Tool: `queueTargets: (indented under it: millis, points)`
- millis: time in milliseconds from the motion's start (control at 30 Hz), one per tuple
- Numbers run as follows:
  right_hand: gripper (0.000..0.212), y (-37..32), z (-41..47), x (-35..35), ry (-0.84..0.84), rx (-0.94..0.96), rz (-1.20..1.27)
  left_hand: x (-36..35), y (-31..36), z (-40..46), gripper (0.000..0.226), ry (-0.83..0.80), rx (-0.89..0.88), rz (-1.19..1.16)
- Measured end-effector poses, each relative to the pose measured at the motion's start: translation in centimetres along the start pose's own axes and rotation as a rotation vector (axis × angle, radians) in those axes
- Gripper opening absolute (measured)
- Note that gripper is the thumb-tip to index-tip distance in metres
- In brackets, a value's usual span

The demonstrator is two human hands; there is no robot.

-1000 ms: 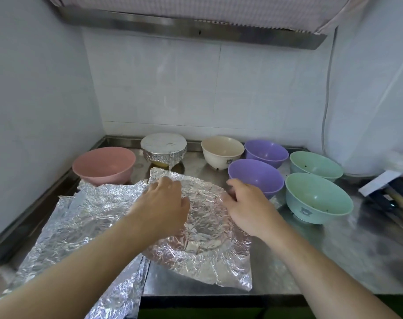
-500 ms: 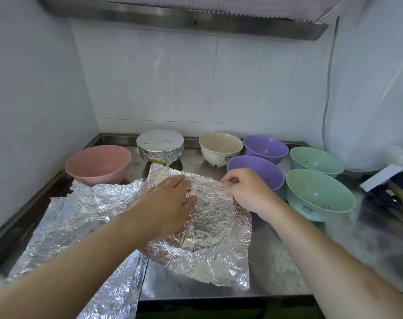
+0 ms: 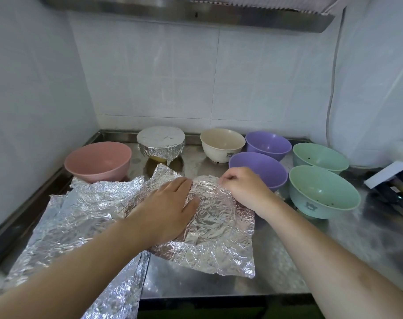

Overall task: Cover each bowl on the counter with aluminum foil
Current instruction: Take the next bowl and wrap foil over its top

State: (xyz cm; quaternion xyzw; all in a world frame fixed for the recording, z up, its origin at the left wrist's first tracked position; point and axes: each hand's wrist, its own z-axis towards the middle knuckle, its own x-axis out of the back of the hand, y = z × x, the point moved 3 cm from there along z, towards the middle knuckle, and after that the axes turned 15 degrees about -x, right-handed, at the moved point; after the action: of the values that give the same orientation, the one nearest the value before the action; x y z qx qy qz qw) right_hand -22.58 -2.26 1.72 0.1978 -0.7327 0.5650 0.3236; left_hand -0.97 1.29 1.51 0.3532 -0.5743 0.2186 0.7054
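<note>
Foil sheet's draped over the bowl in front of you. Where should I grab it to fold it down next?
Probably the loose near-right corner of the foil sheet, coming from the counter's front edge. It lies flat and free on the counter, while the left hand presses the middle and the right hand pinches the far edge.

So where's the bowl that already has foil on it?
The foil-covered bowl stands at the back of the counter, by the wall, between the pink bowl on its left and the cream bowl on its right.
</note>
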Motion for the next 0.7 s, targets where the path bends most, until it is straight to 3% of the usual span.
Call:
queueTargets:
  millis: [367,500,567,667,700]
  points:
    - [0.018,-0.8,-0.7,-0.5,0.007,0.074,-0.119,0.4,1.2,-1.5,0.061,0.011,0.054,0.015]
    - [0.008,-0.6,-2.3,0.3,0.063,0.162,-0.084,1.8,0.6,-2.3,0.063,0.089,0.082,-0.028]
    - [0.012,0.1,-3.4,1.1,0.165,0.231,-0.027,3.0,-0.8,-2.8,0.056,0.188,0.180,-0.024]
    - [0.002,1.1,-5.7,2.6,0.537,0.262,-0.089,4.6,-3.4,-3.9,0.051,0.273,0.373,0.053]
    - [0.009,1.3,-6.5,3.2,0.628,0.220,-0.133,4.7,-4.1,-4.1,0.049,0.275,0.413,0.000]
